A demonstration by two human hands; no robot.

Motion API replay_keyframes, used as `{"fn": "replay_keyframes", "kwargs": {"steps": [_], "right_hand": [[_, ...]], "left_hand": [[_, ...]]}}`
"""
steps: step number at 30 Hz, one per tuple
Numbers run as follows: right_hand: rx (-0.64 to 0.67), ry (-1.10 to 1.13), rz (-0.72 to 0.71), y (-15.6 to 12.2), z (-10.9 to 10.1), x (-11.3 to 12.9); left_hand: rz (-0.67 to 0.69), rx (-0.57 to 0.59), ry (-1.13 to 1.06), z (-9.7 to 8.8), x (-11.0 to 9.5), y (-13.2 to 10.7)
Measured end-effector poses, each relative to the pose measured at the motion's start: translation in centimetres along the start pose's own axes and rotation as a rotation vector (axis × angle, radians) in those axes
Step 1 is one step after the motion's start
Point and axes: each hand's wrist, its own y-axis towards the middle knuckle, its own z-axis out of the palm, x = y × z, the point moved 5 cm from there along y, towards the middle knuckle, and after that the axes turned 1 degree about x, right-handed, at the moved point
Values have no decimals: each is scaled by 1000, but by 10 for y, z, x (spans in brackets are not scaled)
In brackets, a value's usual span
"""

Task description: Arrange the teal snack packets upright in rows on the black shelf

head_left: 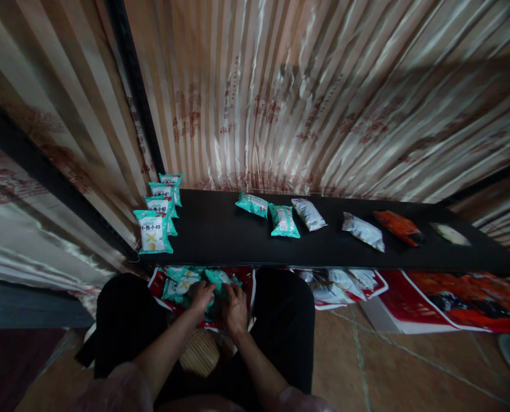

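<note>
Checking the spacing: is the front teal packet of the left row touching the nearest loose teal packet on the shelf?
Apart. The head view plainly shows black shelf between the front teal packet and the loose teal packet.

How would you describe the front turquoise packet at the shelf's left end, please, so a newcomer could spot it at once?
Find the long black shelf in front of the striped sheeting. At its left end, turquoise packets stand in a row, one behind another. The front packet is nearest the viewer, the only one whose white panel shows uncovered.
</note>
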Motion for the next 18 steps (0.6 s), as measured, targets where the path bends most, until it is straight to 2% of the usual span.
{"fn": "replay_keyframes", "kwargs": {"steps": [4,9,18], "right_hand": [[19,4,-38,-11,-1,9],[10,-5,-99,-22,-6,18],[-84,49,-248,-40,-20,34]], "left_hand": [[-78,-12,-196,-4,1,-5],[-149,-75,-342,-9,-1,-11],[-151,-183,-534,-17,-13,-31]]}}
